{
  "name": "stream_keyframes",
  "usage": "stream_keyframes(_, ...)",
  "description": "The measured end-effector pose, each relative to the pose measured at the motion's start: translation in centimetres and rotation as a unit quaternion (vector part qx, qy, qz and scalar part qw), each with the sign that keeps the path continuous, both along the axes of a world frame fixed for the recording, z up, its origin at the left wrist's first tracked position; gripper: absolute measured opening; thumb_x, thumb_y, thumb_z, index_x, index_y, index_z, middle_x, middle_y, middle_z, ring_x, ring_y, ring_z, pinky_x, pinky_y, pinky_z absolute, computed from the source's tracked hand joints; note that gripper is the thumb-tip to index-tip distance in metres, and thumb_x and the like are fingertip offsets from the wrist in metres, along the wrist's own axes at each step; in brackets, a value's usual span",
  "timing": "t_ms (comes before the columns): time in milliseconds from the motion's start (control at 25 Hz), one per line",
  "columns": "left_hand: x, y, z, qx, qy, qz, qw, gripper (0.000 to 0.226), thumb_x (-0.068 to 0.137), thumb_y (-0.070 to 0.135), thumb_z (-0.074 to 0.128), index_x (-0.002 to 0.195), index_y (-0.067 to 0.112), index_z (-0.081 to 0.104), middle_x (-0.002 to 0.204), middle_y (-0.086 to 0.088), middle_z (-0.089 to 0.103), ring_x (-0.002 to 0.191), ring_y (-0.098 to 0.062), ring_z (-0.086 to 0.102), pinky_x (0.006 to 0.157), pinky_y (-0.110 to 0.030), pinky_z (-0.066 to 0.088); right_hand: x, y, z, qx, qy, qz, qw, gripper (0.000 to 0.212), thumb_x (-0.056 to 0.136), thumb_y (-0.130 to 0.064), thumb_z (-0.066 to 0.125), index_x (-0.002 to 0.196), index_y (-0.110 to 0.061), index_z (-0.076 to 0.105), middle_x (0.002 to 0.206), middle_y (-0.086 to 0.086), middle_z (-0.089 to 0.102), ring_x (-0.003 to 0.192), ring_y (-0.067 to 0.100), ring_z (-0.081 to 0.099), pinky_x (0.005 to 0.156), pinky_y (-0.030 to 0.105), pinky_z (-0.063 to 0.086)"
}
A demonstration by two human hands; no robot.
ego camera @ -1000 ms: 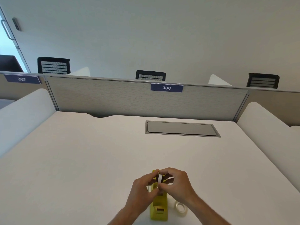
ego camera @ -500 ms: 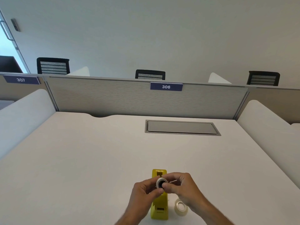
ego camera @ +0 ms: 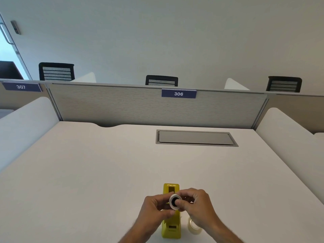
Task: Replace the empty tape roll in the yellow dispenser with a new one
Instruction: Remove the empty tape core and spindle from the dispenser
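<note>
The yellow dispenser stands on the white desk near its front edge, long axis pointing away from me. Above it, both hands hold a small white roll core with a black hub. My left hand pinches it from the left and my right hand from the right, the thumb over the hub. A clear new tape roll lies flat on the desk just right of the dispenser, partly hidden by my right wrist.
A grey cable hatch is set into the desk further back. A beige partition with the label 306 closes the far side. White side dividers flank left and right.
The hands lifted the white core out of the dispenser, drew it toward me and turned it, so its black hub now faces the camera. The dispenser and clear roll stayed put.
</note>
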State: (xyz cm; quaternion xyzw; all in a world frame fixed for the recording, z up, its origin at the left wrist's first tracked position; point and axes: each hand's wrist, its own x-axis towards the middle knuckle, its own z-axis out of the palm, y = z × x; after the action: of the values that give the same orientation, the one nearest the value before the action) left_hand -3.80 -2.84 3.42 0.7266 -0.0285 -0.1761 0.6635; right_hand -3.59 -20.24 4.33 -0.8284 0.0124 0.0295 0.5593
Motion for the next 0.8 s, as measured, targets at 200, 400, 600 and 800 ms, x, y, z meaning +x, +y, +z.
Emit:
stream_keyframes(200, 0.3, -0.1, 0.0, -0.007, 0.013, 0.008, 1.000, 0.052, 0.081, -0.014, 0.068, 0.105, 0.031, 0.078, 0.103, 0.004, 0.080, 0.101, -0.018, 0.075, 0.102, -0.043, 0.055, -0.1, -0.1, 0.1, -0.003, -0.021, -0.019, 1.000, 0.018, 0.080, -0.005, 0.079, 0.082, -0.023, 0.080, 0.080, -0.002, 0.076, 0.068, 0.016, 0.072, 0.061, 0.025, 0.061)
stream_keyframes(400, 0.6, -0.3, -0.1, -0.028, 0.007, 0.023, 0.999, 0.037, 0.084, -0.002, 0.072, 0.109, 0.025, 0.078, 0.104, -0.001, 0.080, 0.103, -0.023, 0.074, 0.096, -0.040, 0.058, 0.3, -0.2, 0.8, 0.108, 0.016, -0.032, 0.994, 0.015, 0.081, -0.002, 0.077, 0.085, -0.016, 0.081, 0.082, 0.003, 0.079, 0.078, 0.022, 0.075, 0.071, 0.036, 0.064)
stream_keyframes(600, 1.6, -0.3, -0.8, -0.021, -0.005, 0.068, 0.997, 0.030, 0.077, -0.002, 0.080, 0.102, 0.014, 0.077, 0.097, -0.003, 0.080, 0.097, -0.025, 0.075, 0.090, -0.040, 0.061, 0.7, -0.6, 0.5, 0.184, 0.050, -0.055, 0.980, 0.011, 0.083, -0.001, 0.075, 0.090, -0.008, 0.079, 0.087, 0.010, 0.079, 0.082, 0.027, 0.075, 0.074, 0.038, 0.063)
stream_keyframes(800, 2.5, -0.3, -0.6, -0.045, -0.001, 0.100, 0.994, 0.026, 0.077, -0.004, 0.079, 0.096, 0.014, 0.077, 0.094, -0.003, 0.081, 0.086, -0.022, 0.077, 0.075, -0.032, 0.061, 2.4, -2.9, -1.1, 0.057, 0.024, -0.153, 0.986, 0.013, 0.084, -0.002, 0.075, 0.094, -0.008, 0.079, 0.093, 0.005, 0.077, 0.074, 0.018, 0.075, 0.066, 0.028, 0.063)
